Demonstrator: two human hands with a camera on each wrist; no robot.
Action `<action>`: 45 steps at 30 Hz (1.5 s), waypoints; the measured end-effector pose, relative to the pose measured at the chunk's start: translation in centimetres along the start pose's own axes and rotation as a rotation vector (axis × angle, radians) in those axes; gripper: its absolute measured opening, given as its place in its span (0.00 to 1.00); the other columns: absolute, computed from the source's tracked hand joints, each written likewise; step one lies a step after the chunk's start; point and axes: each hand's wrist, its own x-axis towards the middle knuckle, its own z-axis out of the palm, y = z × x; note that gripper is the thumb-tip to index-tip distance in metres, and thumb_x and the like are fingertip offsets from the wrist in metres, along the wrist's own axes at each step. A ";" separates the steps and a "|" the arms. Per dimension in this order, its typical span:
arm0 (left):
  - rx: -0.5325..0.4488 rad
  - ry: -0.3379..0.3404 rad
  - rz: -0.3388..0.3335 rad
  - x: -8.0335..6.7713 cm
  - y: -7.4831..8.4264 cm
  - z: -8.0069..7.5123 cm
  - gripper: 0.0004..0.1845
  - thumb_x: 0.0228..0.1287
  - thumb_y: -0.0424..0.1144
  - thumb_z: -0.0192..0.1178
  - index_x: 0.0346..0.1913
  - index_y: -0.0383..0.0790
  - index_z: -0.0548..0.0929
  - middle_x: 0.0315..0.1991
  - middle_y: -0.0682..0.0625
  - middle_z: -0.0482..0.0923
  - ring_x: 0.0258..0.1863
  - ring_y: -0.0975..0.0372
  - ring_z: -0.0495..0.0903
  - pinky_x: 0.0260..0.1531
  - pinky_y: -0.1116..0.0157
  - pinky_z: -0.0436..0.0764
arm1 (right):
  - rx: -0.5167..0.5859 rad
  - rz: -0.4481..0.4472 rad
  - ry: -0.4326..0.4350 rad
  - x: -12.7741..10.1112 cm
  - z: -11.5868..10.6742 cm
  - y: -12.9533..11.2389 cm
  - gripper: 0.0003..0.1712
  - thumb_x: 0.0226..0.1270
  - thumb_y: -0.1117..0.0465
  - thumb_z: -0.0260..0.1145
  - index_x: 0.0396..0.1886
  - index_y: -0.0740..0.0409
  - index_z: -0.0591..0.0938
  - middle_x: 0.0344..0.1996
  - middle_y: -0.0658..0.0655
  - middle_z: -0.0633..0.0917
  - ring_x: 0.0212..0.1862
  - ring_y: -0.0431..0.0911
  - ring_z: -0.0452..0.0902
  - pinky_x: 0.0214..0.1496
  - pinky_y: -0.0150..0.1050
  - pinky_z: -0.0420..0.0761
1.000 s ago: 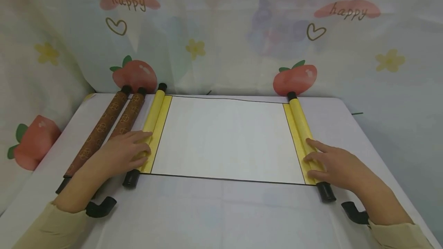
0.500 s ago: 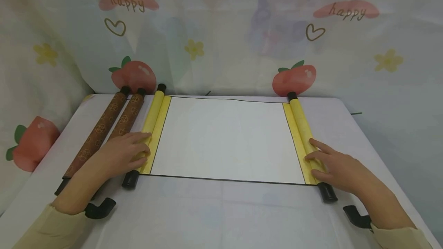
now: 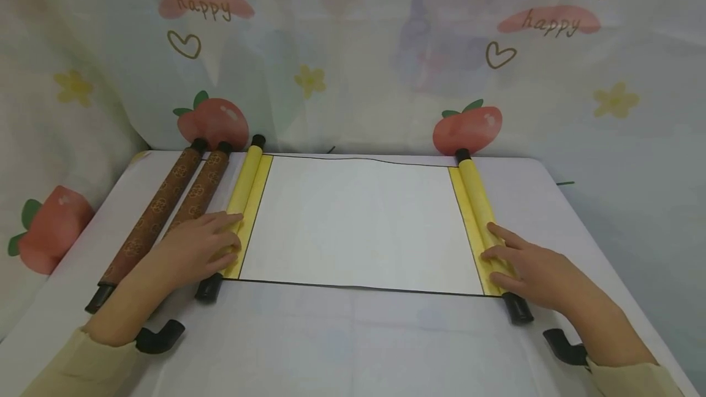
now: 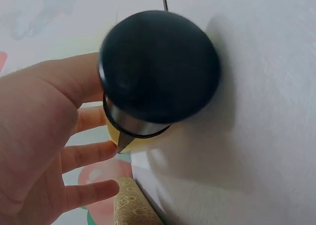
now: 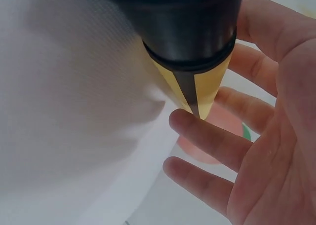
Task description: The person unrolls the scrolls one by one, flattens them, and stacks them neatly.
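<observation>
A scroll lies spread across the table, its blank white sheet [image 3: 358,219] between two yellow rollers. My left hand [image 3: 195,244] rests with straight fingers on the near part of the left yellow roller [image 3: 246,179], just above that roller's black end knob [image 3: 208,287]. My right hand [image 3: 529,265] lies the same way on the right yellow roller [image 3: 473,192], close to its black knob [image 3: 517,309]. In the left wrist view the knob [image 4: 158,67] fills the frame beside my fingers [image 4: 89,153]. In the right wrist view my fingers [image 5: 212,136] spread beside the yellow roll [image 5: 207,87].
Two rolled brown patterned scrolls [image 3: 160,207] [image 3: 203,189] lie side by side left of the open scroll. The white table [image 3: 342,342] runs back to a fruit-print cloth backdrop [image 3: 353,66]. The table's right edge [image 3: 595,244] is near my right hand.
</observation>
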 end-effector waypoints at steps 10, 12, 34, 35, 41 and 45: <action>-0.064 -0.046 -0.069 -0.5 0.4 -0.7 0.22 0.64 0.56 0.66 0.57 0.50 0.84 0.71 0.41 0.67 0.68 0.45 0.69 0.56 0.40 0.75 | 0.029 -0.046 0.025 0.9 -0.8 -1.3 0.29 0.61 0.38 0.71 0.59 0.43 0.82 0.73 0.66 0.65 0.65 0.67 0.69 0.56 0.65 0.76; -0.108 -0.054 -0.086 -0.7 0.3 -1.2 0.23 0.65 0.57 0.64 0.59 0.51 0.83 0.71 0.42 0.67 0.68 0.45 0.69 0.57 0.40 0.74 | 0.041 -0.077 0.050 1.1 -1.2 -1.7 0.31 0.61 0.38 0.70 0.61 0.44 0.81 0.72 0.67 0.65 0.67 0.69 0.66 0.59 0.67 0.73; -0.388 0.038 -0.277 -6.2 -7.4 -4.7 0.17 0.69 0.40 0.64 0.59 0.47 0.82 0.54 0.49 0.83 0.47 0.80 0.74 0.40 0.67 0.82 | 0.468 -0.474 -0.151 12.0 -3.8 -17.0 0.23 0.70 0.40 0.63 0.61 0.38 0.77 0.66 0.42 0.74 0.68 0.45 0.69 0.66 0.51 0.72; -0.400 0.034 -0.291 -6.3 -7.8 -4.7 0.17 0.69 0.40 0.64 0.59 0.46 0.82 0.54 0.48 0.83 0.47 0.83 0.72 0.40 0.68 0.81 | 0.515 -0.492 -0.166 12.7 -3.6 -17.8 0.22 0.70 0.42 0.64 0.61 0.38 0.77 0.64 0.41 0.75 0.68 0.46 0.69 0.66 0.52 0.72; -0.418 -0.017 -0.336 -6.8 -9.5 -4.9 0.18 0.71 0.43 0.62 0.61 0.47 0.80 0.58 0.46 0.81 0.49 0.88 0.67 0.41 0.71 0.80 | 0.692 -0.576 -0.186 16.1 -2.9 -22.4 0.20 0.74 0.47 0.62 0.62 0.40 0.76 0.60 0.40 0.78 0.62 0.44 0.77 0.62 0.44 0.77; -0.404 -0.013 -0.316 -7.3 -10.6 -4.9 0.16 0.72 0.42 0.60 0.60 0.48 0.81 0.57 0.48 0.81 0.47 0.87 0.70 0.38 0.73 0.80 | 0.810 -0.618 -0.155 17.7 -2.6 -25.5 0.20 0.75 0.51 0.61 0.63 0.44 0.76 0.60 0.42 0.79 0.58 0.38 0.78 0.59 0.36 0.78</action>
